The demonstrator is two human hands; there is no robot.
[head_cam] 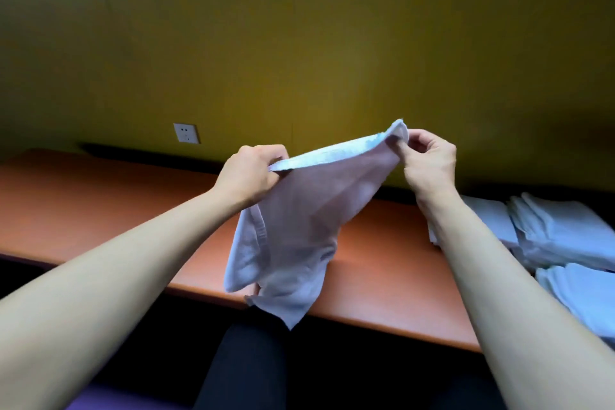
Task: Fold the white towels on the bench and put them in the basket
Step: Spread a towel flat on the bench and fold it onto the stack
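Observation:
I hold a white towel (299, 220) up in the air above the orange-brown bench (100, 203). My left hand (248, 176) grips its upper left corner. My right hand (429, 160) pinches the upper right corner between thumb and fingers. The top edge is stretched between both hands and the rest hangs down loosely, its lowest tip reaching past the bench's front edge. A pile of white towels (559, 236) lies on the bench at the right. No basket is in view.
A dark yellow wall (299, 43) stands right behind the bench, with a white power socket (186, 133) low on it. My dark-trousered legs (246, 366) are below the bench's front edge.

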